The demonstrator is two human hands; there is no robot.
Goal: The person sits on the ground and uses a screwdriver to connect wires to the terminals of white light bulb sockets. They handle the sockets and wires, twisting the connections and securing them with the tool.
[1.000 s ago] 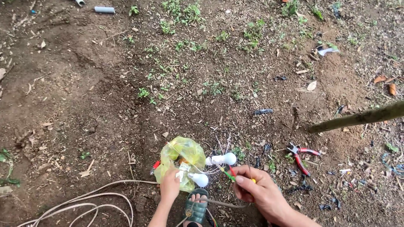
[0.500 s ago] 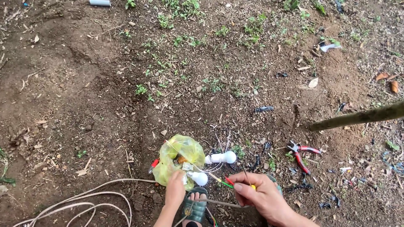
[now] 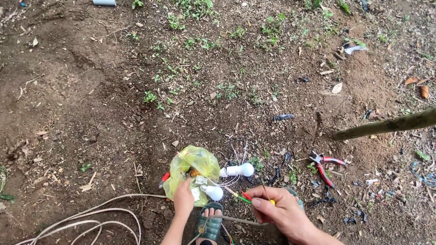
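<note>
My left hand presses on the lower edge of a yellow-green plastic bag lying on bare soil. Two white light bulbs in sockets lie beside the bag, with thin white wires running from them. My right hand is closed around a small tool with a yellow handle and a thin dark tip, next to red and green wire ends. A foot in a green sandal sits between my hands.
Red-handled pliers lie on the dirt to the right. A white cable loops at the lower left. A brown stick crosses the right side. Black scraps of insulation, dry leaves and small weeds are scattered around.
The view has drifted slightly; the bag and bulbs sit lower in frame. My right hand has shifted a little closer to the wire ends, and my left hand stays on the bag.
</note>
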